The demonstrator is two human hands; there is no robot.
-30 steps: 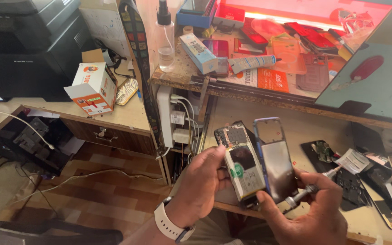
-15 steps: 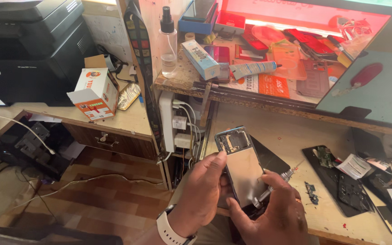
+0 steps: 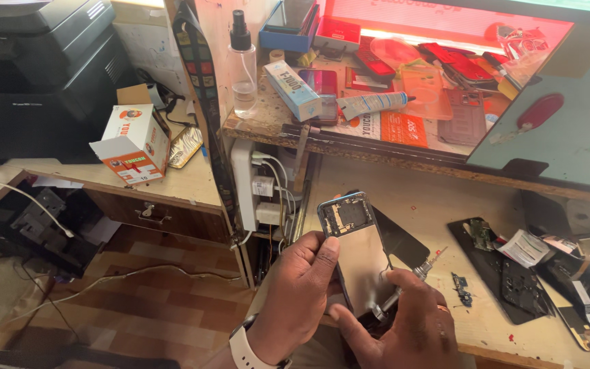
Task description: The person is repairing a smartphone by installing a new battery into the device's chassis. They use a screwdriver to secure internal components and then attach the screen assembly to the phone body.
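Observation:
My left hand (image 3: pixel 295 294) grips the left edge of an opened phone (image 3: pixel 356 246), held upright with its grey metal inner plate facing me. A dark back panel (image 3: pixel 397 242) shows just behind it on the right. My right hand (image 3: pixel 404 328) presses the phone's lower part with thumb and finger while also holding a thin screwdriver (image 3: pixel 418 273) whose tip points up to the right. A white watch sits on my left wrist.
Disassembled phone parts (image 3: pixel 507 273) lie on the wooden bench (image 3: pixel 445 205) to the right. A shelf above holds a spray bottle (image 3: pixel 242 61), a boxed tube (image 3: pixel 293 89), a glue tube (image 3: pixel 373 104) and phone cases. A power strip (image 3: pixel 254 184), small carton (image 3: pixel 133 142) and black printer (image 3: pixel 35 75) stand left.
The two phone halves that were spread apart a second ago are now stacked together. My right hand shifted from the right side onto the phone's lower part, the screwdriver still in it.

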